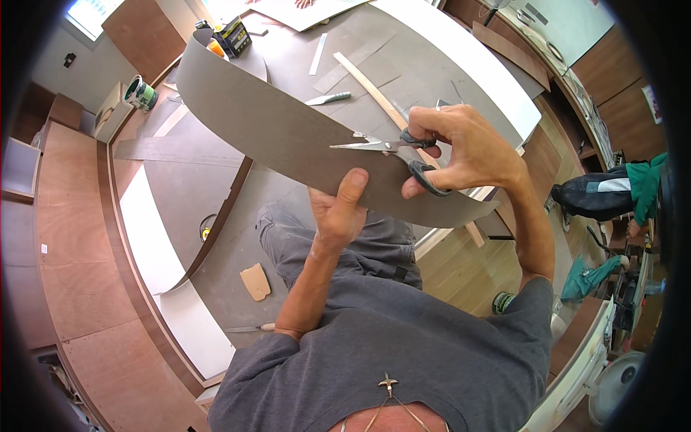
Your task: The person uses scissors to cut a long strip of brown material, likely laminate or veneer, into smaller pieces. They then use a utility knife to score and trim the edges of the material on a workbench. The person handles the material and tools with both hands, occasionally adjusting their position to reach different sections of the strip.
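My left hand (338, 209) grips a long, curved grey sheet strip (266, 122) from below, its thumb pressed on the near face. My right hand (464, 147) holds black-handled scissors (389, 146) with fingers through the loops. The scissor blades lie at the strip's upper edge, beside a small jagged cut, pointing left. Behind the strip, a knife or spreader with a pale handle (337, 96) and a long wooden batten (366, 79) lie on the grey work surface (392, 57).
Curved wooden panels (75, 237) and white strips (155, 223) run along the left. A paint can (140, 93) stands upper left, a cardboard scrap (255, 281) lies low left. Co-workers in green tops (640, 187) are at the right; another person's hands (302, 3) show at the top.
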